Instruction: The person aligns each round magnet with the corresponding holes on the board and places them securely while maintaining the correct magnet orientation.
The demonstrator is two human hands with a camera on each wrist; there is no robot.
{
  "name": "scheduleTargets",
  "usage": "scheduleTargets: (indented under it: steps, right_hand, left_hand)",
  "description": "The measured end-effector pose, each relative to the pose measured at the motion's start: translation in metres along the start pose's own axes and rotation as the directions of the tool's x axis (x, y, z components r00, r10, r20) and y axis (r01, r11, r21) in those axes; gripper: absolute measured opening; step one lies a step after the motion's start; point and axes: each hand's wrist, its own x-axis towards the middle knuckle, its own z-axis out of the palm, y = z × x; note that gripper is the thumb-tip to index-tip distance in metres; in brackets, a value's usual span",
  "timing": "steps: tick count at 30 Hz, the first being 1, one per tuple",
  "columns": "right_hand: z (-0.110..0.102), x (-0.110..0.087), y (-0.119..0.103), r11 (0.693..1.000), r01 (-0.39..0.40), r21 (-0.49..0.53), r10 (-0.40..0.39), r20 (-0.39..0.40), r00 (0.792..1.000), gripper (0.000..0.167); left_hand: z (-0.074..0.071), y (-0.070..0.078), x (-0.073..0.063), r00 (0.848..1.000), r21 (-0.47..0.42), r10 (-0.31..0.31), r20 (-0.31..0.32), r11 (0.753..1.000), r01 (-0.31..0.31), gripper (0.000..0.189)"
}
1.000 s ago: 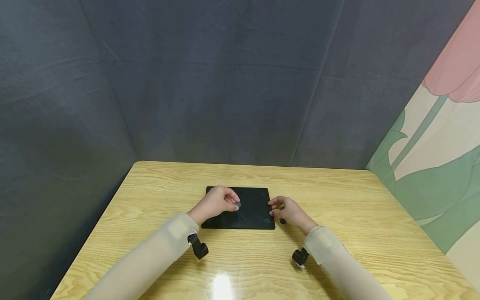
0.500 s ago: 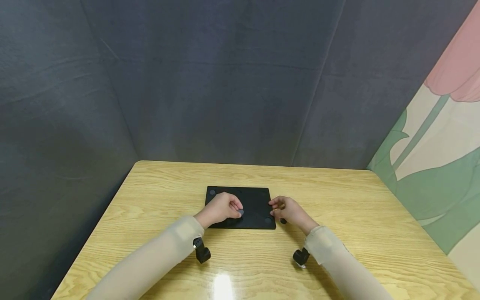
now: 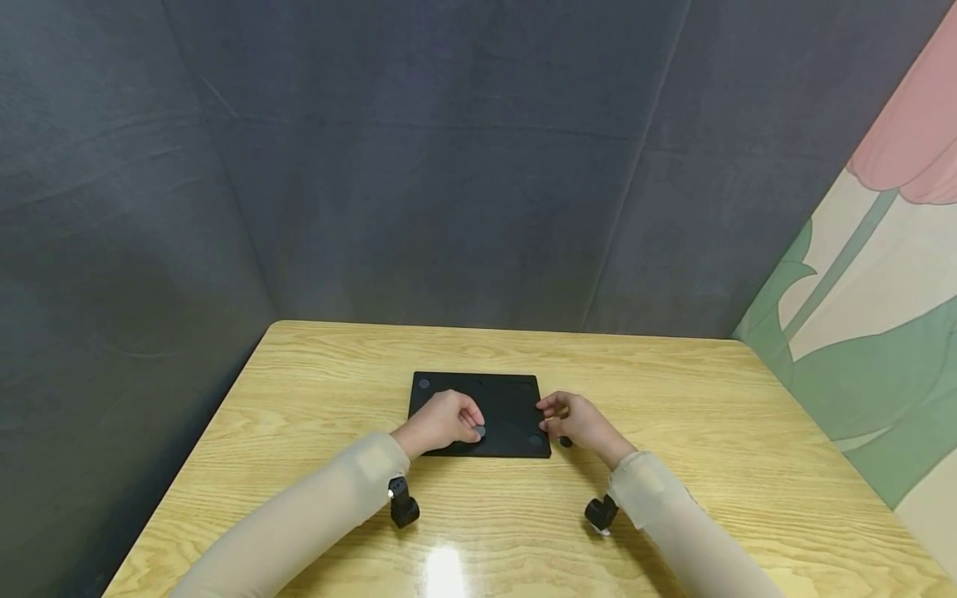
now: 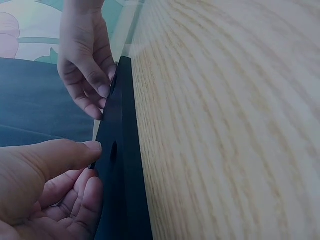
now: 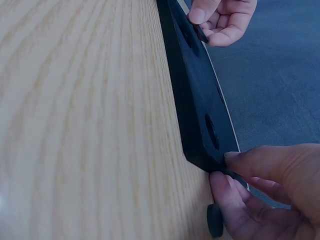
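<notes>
A flat black rectangular board (image 3: 512, 407) with round spots lies on the wooden table. My left hand (image 3: 446, 418) pinches a small dark disc (image 3: 480, 431) between thumb and fingertips, just over the board near its front middle. Below it, the left wrist view shows a round recess (image 4: 113, 152). At the board's right edge my right hand (image 3: 576, 422) touches the side with thumb and fingertips, fingers loosely bent. A second dark disc (image 5: 215, 220) is on the table beside the right fingers. One round spot (image 5: 212, 131) near that corner looks dark; I cannot tell whether a disc fills it.
A greyer round spot (image 3: 424, 384) shows at the board's far left corner. The table (image 3: 336, 349) ends against dark grey cloth (image 3: 449, 208) at the back and left. A wall hanging with a pink flower (image 3: 897, 166) is on the right.
My left hand has moved nearer to me and slightly right with the disc, sinking toward the board. The far left spot came into view. My right hand stays in place.
</notes>
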Motion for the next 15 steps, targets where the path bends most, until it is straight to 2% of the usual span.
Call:
scheduleTargets:
  steps: [15]
  right_hand:
    - [0.0004, 0.0010, 0.0009, 1.000, 0.003, -0.009, -0.003, -0.001, 1.000, 0.030]
  left_hand:
    - [0.0041, -0.0010, -0.0011, 1.000, 0.006, 0.007, 0.016, 1.000, -0.007, 0.013]
